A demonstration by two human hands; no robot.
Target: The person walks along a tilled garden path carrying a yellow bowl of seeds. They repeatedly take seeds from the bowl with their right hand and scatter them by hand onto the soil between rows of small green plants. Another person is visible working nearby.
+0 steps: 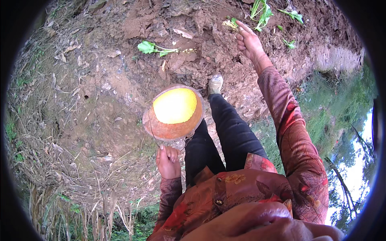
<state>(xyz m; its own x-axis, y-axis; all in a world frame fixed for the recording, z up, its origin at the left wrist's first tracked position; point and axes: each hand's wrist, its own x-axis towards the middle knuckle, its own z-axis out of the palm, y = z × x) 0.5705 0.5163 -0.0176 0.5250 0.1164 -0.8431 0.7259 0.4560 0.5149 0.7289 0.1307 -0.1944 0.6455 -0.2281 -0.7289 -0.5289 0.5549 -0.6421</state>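
My left hand (168,162) is closed at the near edge of the bowl (173,131); I cannot tell whether it grips rim or cord. The bowl is ahead of my legs (237,130), apparently supported one-sidedly: a slackened grip could tip it, spilling the yellow contents (175,105). Beyond, my shoe (215,84) stands on rough soil (193,36); a slip could jolt the bowl. Farthest, my right hand (247,42) extends beside pale grains (229,25); its grip I cannot tell. A low sweep could scatter them or damage the leafy plant (265,17).
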